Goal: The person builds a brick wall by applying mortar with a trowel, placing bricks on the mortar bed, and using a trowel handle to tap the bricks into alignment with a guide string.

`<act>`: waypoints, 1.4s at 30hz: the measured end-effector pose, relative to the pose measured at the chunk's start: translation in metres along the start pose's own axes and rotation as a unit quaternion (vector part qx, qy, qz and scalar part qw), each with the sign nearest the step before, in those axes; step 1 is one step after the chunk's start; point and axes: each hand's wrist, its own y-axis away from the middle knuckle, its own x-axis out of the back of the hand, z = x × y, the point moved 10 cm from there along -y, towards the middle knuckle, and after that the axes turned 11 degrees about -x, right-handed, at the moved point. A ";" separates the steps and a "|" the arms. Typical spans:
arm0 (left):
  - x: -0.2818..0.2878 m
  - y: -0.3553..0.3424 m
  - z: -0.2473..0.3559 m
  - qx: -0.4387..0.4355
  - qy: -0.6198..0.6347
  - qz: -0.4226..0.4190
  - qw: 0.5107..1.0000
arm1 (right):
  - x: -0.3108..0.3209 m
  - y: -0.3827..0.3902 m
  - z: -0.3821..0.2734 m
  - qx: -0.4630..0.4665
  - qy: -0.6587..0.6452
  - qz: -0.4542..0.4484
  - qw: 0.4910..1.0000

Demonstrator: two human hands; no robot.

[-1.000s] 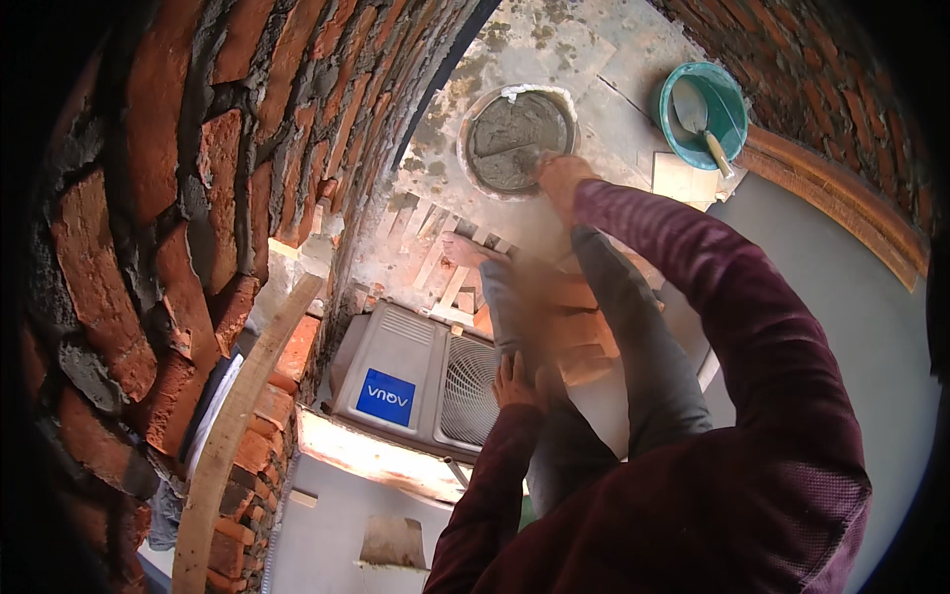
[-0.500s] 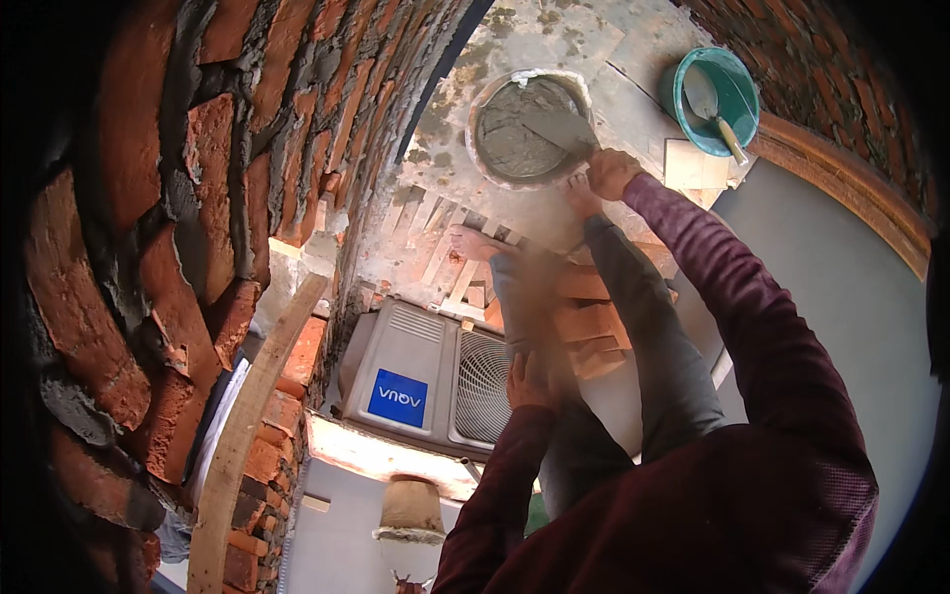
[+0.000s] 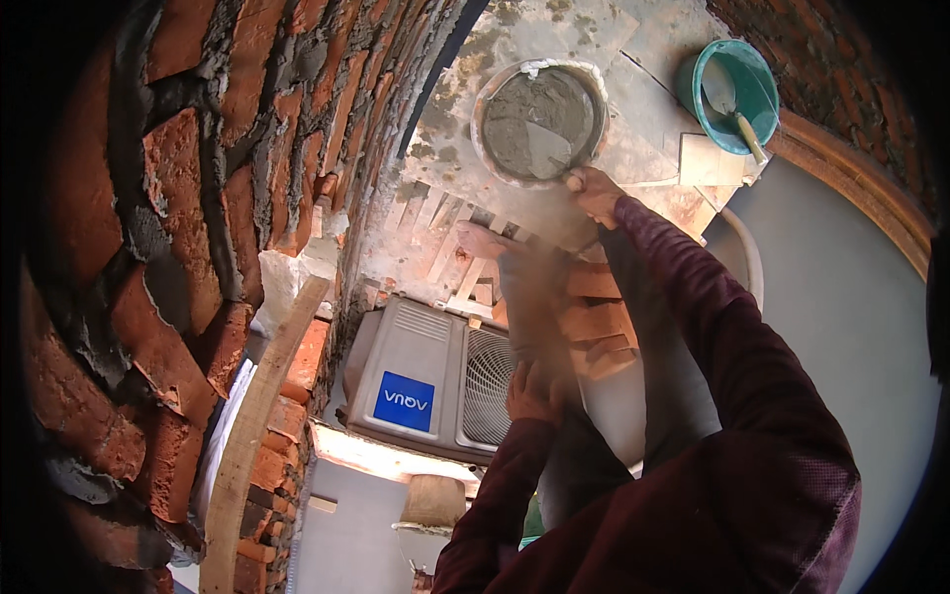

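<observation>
My right hand (image 3: 597,196) is closed around the handle of a trowel at the near right edge of a round tub (image 3: 482,142). The trowel's blade (image 3: 547,148) lies in the wet grey mortar (image 3: 510,104) that fills much of the tub. My left hand (image 3: 534,393) rests on my left leg with its fingers laid over the trouser cloth, holding nothing. A blurred smear covers part of that leg.
A brick wall (image 3: 178,178) rises close on the left, with a wooden plank (image 3: 259,426) leaning near it. An air-conditioner unit (image 3: 421,361) stands below, beside stacked bricks (image 3: 594,322). Back right is a green bucket (image 3: 757,94) holding a second trowel (image 3: 749,134).
The trowel's blade has gone from above the tub's right edge down into the mortar, and my right hand has shifted slightly nearer. My left hand stays on my leg.
</observation>
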 end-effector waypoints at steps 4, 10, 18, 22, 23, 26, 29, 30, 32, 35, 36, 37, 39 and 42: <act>0.006 -0.007 0.012 -0.024 0.004 0.010 1.000 | 0.003 -0.029 0.027 0.050 -0.098 -0.076 0.991; 0.008 -0.002 0.015 -0.030 -0.018 0.056 0.998 | 0.025 -0.015 0.008 0.099 -0.082 -0.159 0.979; -0.011 0.003 -0.002 -0.018 -0.010 0.082 0.996 | 0.134 0.098 0.028 0.413 0.306 0.079 0.854; -0.019 0.027 -0.011 0.050 -0.021 0.067 0.996 | 0.136 0.311 -0.086 0.150 0.231 -0.112 0.955; -0.026 0.025 -0.003 0.033 0.037 0.061 0.997 | 0.127 0.366 -0.113 0.155 0.302 -0.125 0.932; 0.001 0.012 0.026 -0.038 0.162 0.053 0.985 | 0.135 0.474 -0.151 0.114 0.280 -0.191 0.934; 0.069 0.050 0.052 -0.007 0.259 0.133 0.957 | 0.119 0.590 -0.214 0.135 0.363 -0.219 0.896; 0.079 0.053 0.045 -0.008 0.266 0.165 0.950 | 0.112 0.622 -0.229 0.133 0.383 -0.224 0.886; 0.095 0.061 0.028 -0.001 0.280 0.226 0.933 | 0.090 0.690 -0.262 0.159 0.453 -0.241 0.843; 0.103 0.112 0.012 0.052 0.357 0.275 0.891 | 0.050 0.787 -0.315 0.188 0.489 -0.224 0.822; 0.110 0.124 0.006 0.065 0.390 0.290 0.872 | 0.039 0.812 -0.329 0.209 0.504 -0.209 0.812; 0.107 0.136 -0.008 0.067 0.380 0.295 0.874 | 0.021 0.836 -0.342 0.223 0.517 -0.191 0.804; 0.099 0.143 -0.033 0.064 0.368 0.308 0.875 | -0.013 0.881 -0.362 0.238 0.536 -0.157 0.795; 0.120 0.132 -0.100 0.088 0.282 0.324 0.899 | -0.075 0.931 -0.392 0.274 0.508 -0.179 0.797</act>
